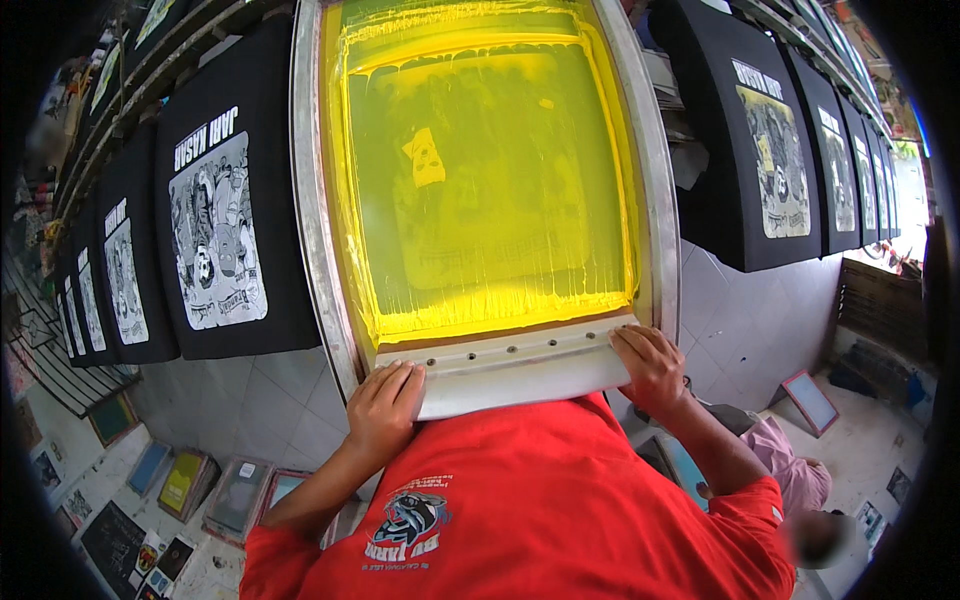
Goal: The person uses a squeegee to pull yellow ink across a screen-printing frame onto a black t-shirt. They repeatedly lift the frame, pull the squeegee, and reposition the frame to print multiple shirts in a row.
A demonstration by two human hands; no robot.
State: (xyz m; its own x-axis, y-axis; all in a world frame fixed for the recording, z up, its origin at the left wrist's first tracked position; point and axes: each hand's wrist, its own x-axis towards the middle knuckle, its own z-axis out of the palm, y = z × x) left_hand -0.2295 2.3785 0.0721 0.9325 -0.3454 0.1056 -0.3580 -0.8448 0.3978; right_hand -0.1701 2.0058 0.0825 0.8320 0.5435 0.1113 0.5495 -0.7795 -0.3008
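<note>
A wide squeegee (512, 366) with a pale handle and a row of screws lies across the near end of a screen-printing frame (310, 200). My left hand (387, 402) is closed round its left end, and my right hand (650, 368) grips the right end. Yellow ink (500, 312) is gathered in a thick band just beyond the blade. More of it lines the sides and far end of the mesh (500, 190), where a faint printed design shows through. What lies beneath the screen is hidden.
Black shirts (225, 180) with white prints hang over boards in a row on the left. Another row of black shirts (735, 130) stands on the right, some with yellow patches. Framed screens (187, 482) lean on the floor at lower left. A person in pink (785, 455) is at lower right.
</note>
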